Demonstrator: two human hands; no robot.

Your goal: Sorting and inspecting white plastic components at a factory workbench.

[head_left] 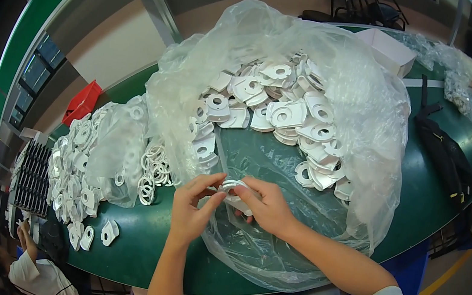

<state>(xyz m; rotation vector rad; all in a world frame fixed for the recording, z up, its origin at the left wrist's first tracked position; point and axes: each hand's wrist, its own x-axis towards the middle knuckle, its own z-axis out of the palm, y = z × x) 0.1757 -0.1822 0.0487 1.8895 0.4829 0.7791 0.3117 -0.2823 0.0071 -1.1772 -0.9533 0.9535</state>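
Observation:
In front of me, above the green table (140,237), both hands hold a white plastic plate with a round hole (239,204), a thin white ring at its top. My left hand (189,212) is closed, thumb and fingertips pinching the ring's left side. Closed around the plate's right side is my right hand (271,209), its thumb pressed on top near the ring. Fingers cover part of the piece. Just beyond, a heap of similar white plates (282,116) lies in a large clear plastic bag (375,138). Loose white rings (152,167) are piled left of my left hand.
Another heap of white pieces (79,142) spreads to the left, beside black racks (33,178). A red bin (82,103) and a white box (386,51) stand farther back. A black bag (445,155) lies at right. Another person's sleeve (39,278) shows lower left.

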